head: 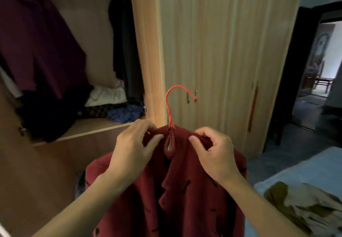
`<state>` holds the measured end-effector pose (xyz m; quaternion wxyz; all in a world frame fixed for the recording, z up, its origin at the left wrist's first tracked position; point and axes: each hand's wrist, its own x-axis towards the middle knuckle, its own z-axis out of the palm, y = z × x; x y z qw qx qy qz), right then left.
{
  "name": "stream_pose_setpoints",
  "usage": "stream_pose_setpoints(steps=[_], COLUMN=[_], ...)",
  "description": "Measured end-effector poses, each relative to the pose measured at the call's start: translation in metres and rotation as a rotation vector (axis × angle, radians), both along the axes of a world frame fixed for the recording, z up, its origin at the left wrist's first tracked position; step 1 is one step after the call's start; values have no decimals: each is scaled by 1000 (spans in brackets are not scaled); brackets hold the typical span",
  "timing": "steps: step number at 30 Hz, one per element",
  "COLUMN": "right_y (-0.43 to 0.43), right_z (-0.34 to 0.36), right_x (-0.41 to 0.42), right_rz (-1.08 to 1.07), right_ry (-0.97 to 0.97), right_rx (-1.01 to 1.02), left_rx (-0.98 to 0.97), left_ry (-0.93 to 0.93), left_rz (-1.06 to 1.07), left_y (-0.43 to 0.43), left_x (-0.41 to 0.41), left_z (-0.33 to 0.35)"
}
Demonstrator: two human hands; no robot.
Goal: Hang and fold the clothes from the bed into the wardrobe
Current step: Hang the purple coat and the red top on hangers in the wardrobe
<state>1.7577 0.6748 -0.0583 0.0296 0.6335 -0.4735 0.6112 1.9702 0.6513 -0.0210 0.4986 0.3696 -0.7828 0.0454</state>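
A dark red garment (185,196) with small black marks hangs on a red hanger (171,103), whose hook sticks up above the collar. My left hand (133,151) pinches the collar left of the hook. My right hand (214,153) grips the collar on the right side. Both are held in front of the wooden wardrobe (148,51). Its left compartment is open, with a maroon garment (37,38) and dark clothes (125,48) hanging inside. The bed (305,173) lies at the lower right with an olive and beige pile of clothes (303,207) on it.
Folded and crumpled clothes (107,105) lie on the wardrobe shelf (96,127). The wardrobe's right doors (222,51) are closed, with handles at mid height. A dark doorway (318,66) opens at the right onto another room.
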Motion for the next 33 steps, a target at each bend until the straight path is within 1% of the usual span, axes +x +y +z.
stream_pose_setpoints(steps=[3, 6, 9, 11, 14, 16, 19, 22, 25, 28, 33], right_y=[-36, -70, -103, -127, -162, -183, -215, -245, -272, -297, -354], right_z=[12, 21, 29, 34, 47, 57, 70, 82, 87, 85, 84], right_x=[18, 40, 63, 80, 112, 136, 169, 198, 219, 231, 242], right_rz=[35, 106, 221, 254, 264, 259, 277, 258, 229, 220, 280], right_ry=[-49, -69, -77, -66, -39, -28, -1, 3, -13, 14, 68], right_rx=[-32, -49, -34, -40, -98, -126, -135, -167, -154, -130, -173], left_rx=[4, -6, 11, -43, -164, -197, -212, -235, -257, -275, -299], left_ry=[20, -33, -73, -88, -55, -37, -88, -135, -92, -61, -80], left_rz=[29, 11, 18, 76, 210, 240, 239, 309, 279, 257, 272], left_y=[-17, -30, -50, -67, -96, -117, -147, -178, -206, -231, -276], left_x=[15, 42, 77, 98, 130, 153, 192, 224, 242, 253, 267], left_z=[15, 28, 39, 42, 43, 45, 50, 56, 55, 50, 47])
